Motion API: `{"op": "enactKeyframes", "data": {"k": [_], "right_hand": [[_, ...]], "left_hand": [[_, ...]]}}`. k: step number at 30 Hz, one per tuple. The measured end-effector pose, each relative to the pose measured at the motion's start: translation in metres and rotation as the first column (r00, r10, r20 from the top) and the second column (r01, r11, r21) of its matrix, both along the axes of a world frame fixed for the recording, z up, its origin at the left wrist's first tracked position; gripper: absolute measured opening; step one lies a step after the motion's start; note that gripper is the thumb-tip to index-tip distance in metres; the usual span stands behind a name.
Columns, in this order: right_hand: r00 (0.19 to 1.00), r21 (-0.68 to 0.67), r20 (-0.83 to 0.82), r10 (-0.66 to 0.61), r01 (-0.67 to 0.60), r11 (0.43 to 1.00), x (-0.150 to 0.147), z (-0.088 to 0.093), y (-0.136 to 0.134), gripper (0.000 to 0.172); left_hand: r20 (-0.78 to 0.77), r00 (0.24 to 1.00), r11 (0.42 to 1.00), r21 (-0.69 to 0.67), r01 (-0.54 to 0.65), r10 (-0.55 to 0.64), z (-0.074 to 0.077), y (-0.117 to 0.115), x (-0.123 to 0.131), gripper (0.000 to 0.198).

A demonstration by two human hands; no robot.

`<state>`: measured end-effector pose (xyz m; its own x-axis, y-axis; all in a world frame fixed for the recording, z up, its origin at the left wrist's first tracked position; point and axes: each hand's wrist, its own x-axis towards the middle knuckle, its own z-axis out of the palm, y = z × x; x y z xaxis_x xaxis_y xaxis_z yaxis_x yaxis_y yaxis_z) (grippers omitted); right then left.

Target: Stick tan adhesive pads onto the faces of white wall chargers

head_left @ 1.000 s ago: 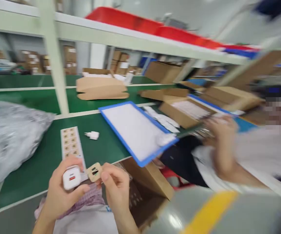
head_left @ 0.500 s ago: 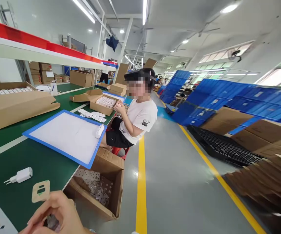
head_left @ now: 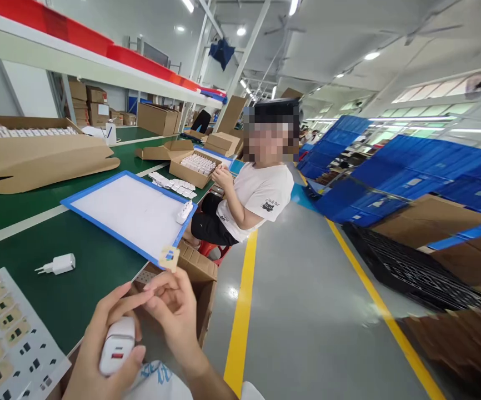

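My left hand point(head_left: 93, 347) is closed around a white wall charger point(head_left: 118, 343), its port face turned up toward me with a small slot and a red USB port. My right hand point(head_left: 178, 319) has its fingers pinched together close to the left fingertips. A beige sticker with cut-out windows point(head_left: 169, 258) stands up from the right fingertips, apart from the charger. Below to the left lies a sheet of such stickers point(head_left: 32, 364), some spots on it peeled. Another white charger point(head_left: 63, 264) with two pins rests on the green table point(head_left: 19, 250).
A blue-framed white board point(head_left: 119, 208) lies on the table with a charger on its right corner. Beneath the table edge stands an open cardboard box point(head_left: 207, 272). A seated co-worker point(head_left: 261, 191) handles small parts beside a carton of chargers point(head_left: 199, 165).
My left hand has come into view with the charger. My right hand has moved up and right with the sticker. The view has shifted, bringing more of the sticker sheet in.
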<state>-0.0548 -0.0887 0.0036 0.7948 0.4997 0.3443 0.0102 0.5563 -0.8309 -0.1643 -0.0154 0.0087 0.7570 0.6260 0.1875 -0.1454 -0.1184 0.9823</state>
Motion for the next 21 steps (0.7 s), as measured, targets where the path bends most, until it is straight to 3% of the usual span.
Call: {"op": "enactKeyframes", "data": {"k": [3,6,12,16,19,21], "right_hand": [[0.995,0.077,0.062,-0.077,0.072,0.994,0.005,0.005,-0.006,0.036],[0.989,0.121,0.112,-0.094,0.081,0.989,0.006,0.009,-0.009,0.043],[0.972,0.11,0.194,-0.132,0.112,0.988,0.005,0.015,-0.008,0.037],[0.927,0.07,0.304,-0.22,0.209,0.975,0.011,0.013,-0.012,0.033],[0.814,-0.099,0.477,-0.332,0.425,0.9,0.031,0.0,-0.027,0.033],[0.721,-0.268,0.601,-0.345,0.588,0.763,0.054,-0.017,-0.042,0.031]], "left_hand": [[0.059,0.991,0.991,-0.045,0.126,-0.124,0.002,0.001,0.007,0.066],[0.102,0.979,0.979,-0.083,0.184,-0.175,0.001,0.002,0.007,0.069],[0.064,0.986,0.982,-0.098,0.16,-0.155,-0.001,-0.001,0.005,0.068],[0.003,0.99,0.99,-0.01,0.142,-0.142,-0.004,-0.001,0.001,0.064],[-0.067,0.994,0.995,0.026,0.093,-0.091,-0.007,-0.003,-0.009,0.059],[-0.109,0.993,0.999,0.0,0.041,-0.04,-0.009,-0.007,-0.017,0.055]]}}
